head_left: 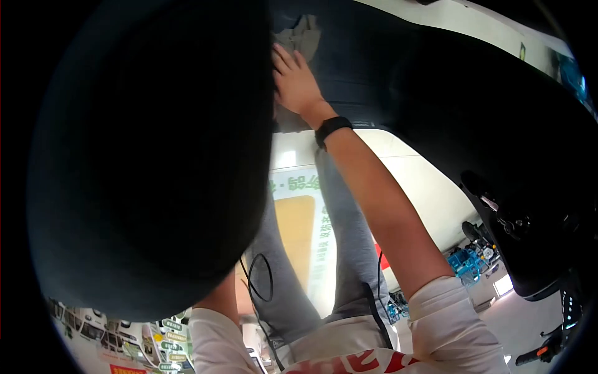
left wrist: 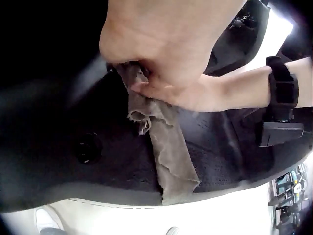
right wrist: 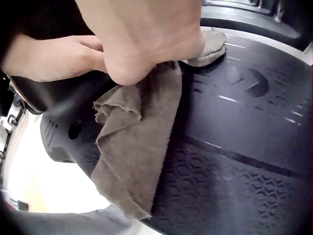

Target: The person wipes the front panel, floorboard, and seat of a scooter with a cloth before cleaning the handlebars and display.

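Observation:
A grey-brown cloth (left wrist: pixel 171 152) lies in folds over the dark textured floor panel of a vehicle. In the head view, my right hand (head_left: pixel 298 81) rests on the cloth (head_left: pixel 304 40) with fairly straight, slightly spread fingers. The left wrist view has my left hand (left wrist: pixel 156 39) over the cloth's upper end, its fingertips hidden, and my right hand (left wrist: pixel 190 93) touching the cloth beside it. From the right wrist, my right hand (right wrist: pixel 146 39) is above the cloth (right wrist: pixel 137 142), with my left hand (right wrist: pixel 58 58) coming in from the left, fingers partly hidden.
A large dark rounded part (head_left: pixel 156 156) fills the left of the head view and hides my left hand. A dark curved body panel (head_left: pixel 461 93) spans the right. Thin black cables (head_left: pixel 271 280) hang before my legs. Blue cycles (head_left: pixel 467 262) stand in the background.

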The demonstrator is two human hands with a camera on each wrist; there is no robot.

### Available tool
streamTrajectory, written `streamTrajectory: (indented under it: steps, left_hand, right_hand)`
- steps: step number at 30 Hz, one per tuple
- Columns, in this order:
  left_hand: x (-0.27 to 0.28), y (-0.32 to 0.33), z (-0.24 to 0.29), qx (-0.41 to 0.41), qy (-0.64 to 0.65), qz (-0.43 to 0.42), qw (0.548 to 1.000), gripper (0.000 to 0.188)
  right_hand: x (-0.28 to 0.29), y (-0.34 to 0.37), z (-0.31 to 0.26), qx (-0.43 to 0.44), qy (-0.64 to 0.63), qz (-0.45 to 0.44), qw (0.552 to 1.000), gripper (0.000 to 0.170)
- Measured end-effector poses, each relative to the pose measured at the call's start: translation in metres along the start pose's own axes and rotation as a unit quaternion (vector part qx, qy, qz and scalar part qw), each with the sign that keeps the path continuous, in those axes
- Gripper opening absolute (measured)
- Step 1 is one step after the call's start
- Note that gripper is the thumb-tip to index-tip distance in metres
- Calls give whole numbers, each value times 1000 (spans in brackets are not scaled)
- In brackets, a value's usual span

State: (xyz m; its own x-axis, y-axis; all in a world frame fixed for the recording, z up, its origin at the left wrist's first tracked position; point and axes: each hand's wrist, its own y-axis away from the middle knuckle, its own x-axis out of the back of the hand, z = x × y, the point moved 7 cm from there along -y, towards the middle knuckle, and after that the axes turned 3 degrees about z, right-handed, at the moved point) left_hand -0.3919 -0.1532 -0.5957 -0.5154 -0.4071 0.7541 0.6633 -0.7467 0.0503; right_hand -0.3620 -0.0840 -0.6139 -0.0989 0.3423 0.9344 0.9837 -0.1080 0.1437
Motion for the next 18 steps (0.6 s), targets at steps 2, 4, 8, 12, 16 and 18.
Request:
streamTrajectory:
  steps: [2,4,8,12,16,18]
  left_hand:
    - [-10,2,10,3,-4,8,1000,61]
    - [-36,6,19,-27,-82,-91,992,65]
    - [-79,-3,50,20,-42,-87,995,68]
    - [-127,-9,92,-3,-54,-126,991,70]
    - [-168,0,137,-36,-51,-130,990,61]
    - [-187,19,147,-39,-106,-142,983,71]
  right_hand:
    - [10,5,14,-14,-13,44,999,69]
    - [13,12,34,-23,10,51,998,66]
    - [16,36,73,-39,32,50,997,69]
    - [24,79,132,-128,22,17,991,72]
    - [37,132,159,-148,48,36,987,62]
    - [35,152,157,-144,54,43,987,58]
